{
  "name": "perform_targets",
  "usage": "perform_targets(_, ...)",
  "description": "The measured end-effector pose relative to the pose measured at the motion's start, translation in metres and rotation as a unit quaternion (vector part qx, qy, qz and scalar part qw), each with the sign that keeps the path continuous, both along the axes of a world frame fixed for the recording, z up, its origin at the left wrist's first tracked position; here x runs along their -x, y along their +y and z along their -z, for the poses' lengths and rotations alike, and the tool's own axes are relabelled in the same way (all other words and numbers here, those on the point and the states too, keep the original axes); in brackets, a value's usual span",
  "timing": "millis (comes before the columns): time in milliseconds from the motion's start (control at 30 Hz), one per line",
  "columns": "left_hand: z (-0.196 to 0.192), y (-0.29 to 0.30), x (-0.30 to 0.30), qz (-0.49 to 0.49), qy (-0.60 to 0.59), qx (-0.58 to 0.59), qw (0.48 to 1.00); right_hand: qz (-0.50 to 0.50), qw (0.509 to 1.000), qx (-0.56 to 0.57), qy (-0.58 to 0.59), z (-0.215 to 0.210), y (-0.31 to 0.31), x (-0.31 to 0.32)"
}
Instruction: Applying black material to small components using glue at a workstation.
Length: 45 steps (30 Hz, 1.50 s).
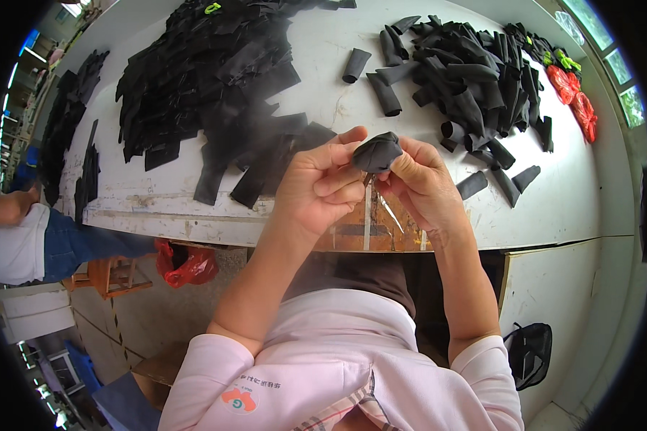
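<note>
My left hand (322,188) and my right hand (423,184) meet above the near edge of a white worktable (323,108). Together they pinch a small piece of black fabric (376,152), bunched between thumbs and fingers. Small metal snips (381,202) hang from my right hand, blades pointing down. A heap of flat black fabric pieces (208,79) lies on the table to the left. A pile of rolled black fabric tubes (467,79) lies to the right.
Red items (574,100) and green bits (562,60) sit at the table's far right. Another person in blue trousers (29,241) sits at the left by a wooden stool (115,276). A red bag (187,264) hangs under the table. A dark bag (530,352) lies on the floor.
</note>
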<state>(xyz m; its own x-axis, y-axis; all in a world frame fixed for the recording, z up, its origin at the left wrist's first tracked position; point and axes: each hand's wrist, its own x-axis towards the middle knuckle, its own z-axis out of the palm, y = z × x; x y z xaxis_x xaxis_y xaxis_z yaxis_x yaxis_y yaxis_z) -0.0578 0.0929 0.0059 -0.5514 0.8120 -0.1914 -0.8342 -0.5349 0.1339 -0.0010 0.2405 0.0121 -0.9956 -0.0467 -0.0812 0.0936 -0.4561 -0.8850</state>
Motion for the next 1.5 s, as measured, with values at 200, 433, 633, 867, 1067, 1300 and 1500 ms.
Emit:
perform_targets(200,-0.014,-0.001,0.003,0.012,-0.092,-0.144,0.985,0.003,0.994,-0.108,0.019,-0.022,0.005,0.016)
perform_targets(433,0.015,-0.005,-0.005,-0.019,-0.074,-0.154,0.985,-0.055,0.994,-0.093,-0.019,-0.002,0.008,0.014)
perform_targets(633,-0.026,0.003,-0.033,-0.130,0.312,0.145,0.930,-0.044,0.993,-0.085,0.063,-0.012,0.009,0.012)
perform_targets(867,0.006,-0.001,-0.032,-0.126,0.265,0.167,0.941,-0.086,0.990,-0.082,0.071,0.011,0.012,0.018)
perform_targets(1067,0.007,0.005,-0.027,-0.185,0.359,0.237,0.884,-0.032,0.984,-0.157,0.085,0.017,0.009,0.016)
perform_targets(1300,-0.012,0.007,-0.016,-0.282,0.673,0.359,0.582,0.158,0.932,-0.278,0.167,-0.011,0.005,-0.004)
perform_targets(1500,-0.021,0.006,-0.022,-0.376,0.510,0.229,0.739,0.063,0.642,-0.709,0.285,-0.053,0.003,-0.005)
